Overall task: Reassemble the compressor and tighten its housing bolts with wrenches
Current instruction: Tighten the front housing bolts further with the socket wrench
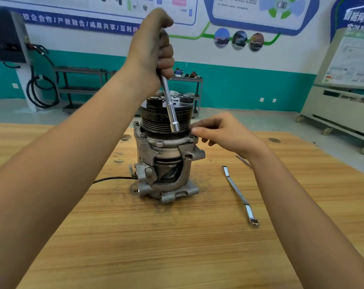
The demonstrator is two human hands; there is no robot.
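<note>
A grey cutaway compressor [166, 163] stands upright on the wooden table [177, 236], its black pulley on top. My left hand [154, 51] is raised above it and grips the upper end of a long silver socket wrench [171, 109]. The wrench slants down, and its socket end hangs in front of the pulley, just above the housing flange. My right hand [220, 132] is at the flange's right side, its fingertips pinching at a housing bolt there. A second bolt head [136, 123] shows on the flange's left.
A silver ring spanner [239, 195] lies on the table to the right of the compressor. A black cable [112, 179] runs left from its base. Behind the table are a metal shelf rack [81, 88], a charger with hoses and a wheeled cabinet [339, 113].
</note>
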